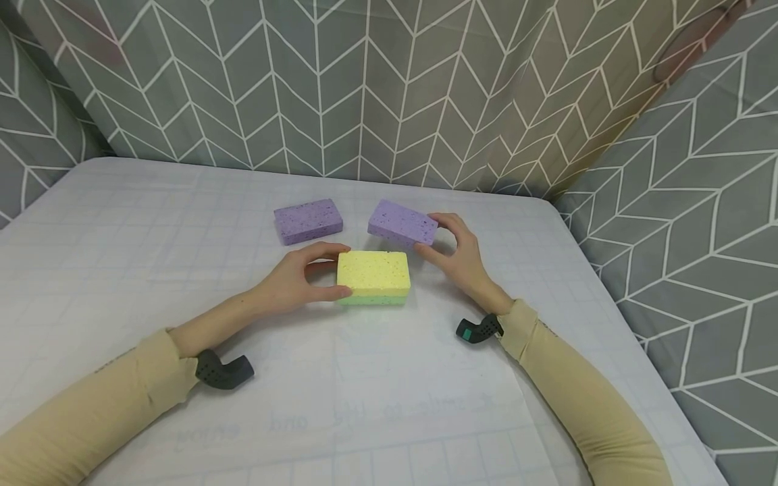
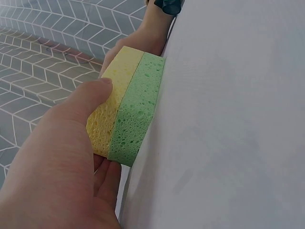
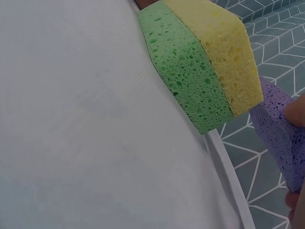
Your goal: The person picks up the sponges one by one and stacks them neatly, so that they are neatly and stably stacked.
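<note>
A yellow sponge (image 1: 373,271) lies flat on a green sponge (image 1: 378,300), their edges nearly lined up, at the middle of the table. My left hand (image 1: 292,280) holds the yellow sponge by its left end, thumb on the near side and fingers on the far side. Just behind and to the right, my right hand (image 1: 458,255) pinches a purple sponge (image 1: 401,221) at its right end between thumb and fingers. That sponge is tilted, and the right wrist view shows it beyond the stacked pair. A second purple sponge (image 1: 308,222) rests on the table at the back left.
A white sheet with faint grid lines covers the table (image 1: 389,405). Grey curtains with white chevron lines (image 1: 340,88) hang along the back and right edges. Dark devices (image 1: 223,371) are strapped at both wrists, by the beige sleeves.
</note>
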Demonstrator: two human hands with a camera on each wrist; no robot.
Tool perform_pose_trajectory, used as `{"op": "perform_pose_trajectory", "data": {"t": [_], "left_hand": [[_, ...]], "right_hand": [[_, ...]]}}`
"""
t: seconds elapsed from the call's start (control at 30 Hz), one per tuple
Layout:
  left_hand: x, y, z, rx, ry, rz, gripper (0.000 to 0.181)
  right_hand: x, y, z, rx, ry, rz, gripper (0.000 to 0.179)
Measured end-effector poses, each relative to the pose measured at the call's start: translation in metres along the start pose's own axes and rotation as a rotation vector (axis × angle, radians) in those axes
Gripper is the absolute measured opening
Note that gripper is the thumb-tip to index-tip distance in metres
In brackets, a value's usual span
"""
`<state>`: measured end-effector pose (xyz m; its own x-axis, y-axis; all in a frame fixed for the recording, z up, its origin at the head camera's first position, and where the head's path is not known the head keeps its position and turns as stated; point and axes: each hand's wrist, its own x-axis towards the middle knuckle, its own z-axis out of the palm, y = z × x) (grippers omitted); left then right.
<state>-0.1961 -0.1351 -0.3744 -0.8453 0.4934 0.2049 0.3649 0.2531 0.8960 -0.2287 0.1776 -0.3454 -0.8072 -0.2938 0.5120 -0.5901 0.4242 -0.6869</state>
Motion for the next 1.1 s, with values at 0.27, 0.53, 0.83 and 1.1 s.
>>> {"op": "perform_pose_trajectory", "data": {"t": [0.27, 0.53, 0.83, 1.1], "left_hand": [[0.000, 0.000, 0.000, 0.003, 0.004, 0.011, 0.068], [0.001, -0.001, 0.000, 0.000, 0.001, 0.020, 0.067], [0.000, 0.000, 0.000, -0.011, 0.000, 0.014, 0.067], [0.000, 0.000, 0.000, 0.010, 0.008, 0.034, 0.066]], "right_hand": [[-0.002, -0.006, -0.001, 0.073, -0.015, -0.049, 0.050], [-0.004, -0.005, 0.002, 0.145, -0.004, -0.099, 0.050], [-0.004, 0.029, 0.013, 0.220, 0.001, -0.184, 0.055], [-0.005, 0.027, 0.016, 0.261, -0.019, -0.219, 0.053]]}}
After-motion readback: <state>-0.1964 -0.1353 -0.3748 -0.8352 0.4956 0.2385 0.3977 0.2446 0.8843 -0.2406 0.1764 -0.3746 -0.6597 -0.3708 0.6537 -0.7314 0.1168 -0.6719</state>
